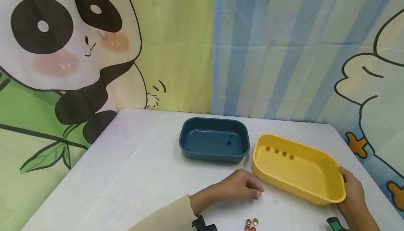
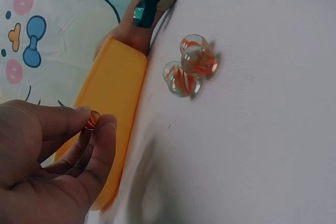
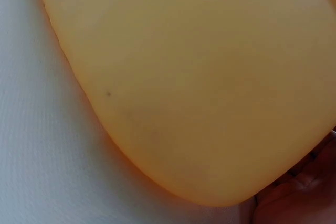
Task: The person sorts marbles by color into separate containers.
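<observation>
My left hand (image 1: 238,186) pinches an orange-streaked glass marble (image 2: 93,120) between thumb and fingertips, above the table just left of a yellow tray (image 1: 298,178). My right hand (image 1: 354,190) grips that tray by its right end; the curled fingers are mostly hidden. Inside, several orange marbles (image 1: 284,153) lie in a row near the far wall. On the white table in front of my left hand sits a small cluster of clear marbles with orange swirls (image 2: 199,61). The right wrist view is filled by the tray's yellow outer side (image 3: 210,93).
A dark blue tray (image 1: 214,156) stands behind my left hand, holding 3 blue marbles (image 1: 229,142). The white tablecloth (image 1: 142,175) stretches left. A printed curtain (image 1: 180,48) hangs behind the table.
</observation>
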The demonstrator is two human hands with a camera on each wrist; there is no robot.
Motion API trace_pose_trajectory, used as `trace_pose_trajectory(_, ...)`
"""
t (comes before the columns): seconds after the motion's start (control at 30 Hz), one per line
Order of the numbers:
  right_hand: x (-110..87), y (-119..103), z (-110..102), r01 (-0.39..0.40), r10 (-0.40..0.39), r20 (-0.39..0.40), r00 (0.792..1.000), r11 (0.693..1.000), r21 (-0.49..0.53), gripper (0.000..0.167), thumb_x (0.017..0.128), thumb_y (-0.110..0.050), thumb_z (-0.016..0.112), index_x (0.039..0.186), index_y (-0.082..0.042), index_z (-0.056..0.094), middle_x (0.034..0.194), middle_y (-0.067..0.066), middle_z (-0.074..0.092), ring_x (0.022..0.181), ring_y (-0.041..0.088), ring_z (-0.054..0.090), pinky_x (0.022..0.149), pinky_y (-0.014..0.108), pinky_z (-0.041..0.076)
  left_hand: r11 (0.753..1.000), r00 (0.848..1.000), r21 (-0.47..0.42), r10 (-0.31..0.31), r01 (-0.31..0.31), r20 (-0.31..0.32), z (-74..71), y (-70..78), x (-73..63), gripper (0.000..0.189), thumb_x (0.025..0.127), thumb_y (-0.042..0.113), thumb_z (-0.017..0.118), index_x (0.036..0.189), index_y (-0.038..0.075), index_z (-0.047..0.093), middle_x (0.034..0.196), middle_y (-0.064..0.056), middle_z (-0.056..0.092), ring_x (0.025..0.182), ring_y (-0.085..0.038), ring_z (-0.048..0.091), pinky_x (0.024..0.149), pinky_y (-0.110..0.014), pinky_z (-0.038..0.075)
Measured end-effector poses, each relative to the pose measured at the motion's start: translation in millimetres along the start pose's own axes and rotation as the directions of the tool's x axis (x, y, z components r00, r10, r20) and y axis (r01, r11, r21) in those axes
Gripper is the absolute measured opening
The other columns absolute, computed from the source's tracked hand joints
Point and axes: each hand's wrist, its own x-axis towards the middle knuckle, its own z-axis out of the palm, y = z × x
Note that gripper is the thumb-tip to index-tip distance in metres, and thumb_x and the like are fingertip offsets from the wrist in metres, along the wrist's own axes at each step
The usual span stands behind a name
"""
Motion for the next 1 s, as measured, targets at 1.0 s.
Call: trace_pose_trajectory(1.0, -0.2, -5, 1, -0.088, 0.077, -0.074, 0.994, 0.985, -0.15, 0.069, 0.101, -0.056, 0.032, 0.156, -0.022, 0.007, 0.151, -0.021, 0.025, 0.087, -0.015, 0.046, 0.069, 0.007, 0.048, 0.976, 0.978, -0.18, -0.148, 0.12, -0.149, -2.6, 62.4, 58.2, 0.007, 0.088, 0.008, 0.072, 0.093, 0.006, 0.077, 0.075, 0.005, 0.07, 0.065, -0.006, 0.067, 0.063, -0.018, 0.055)
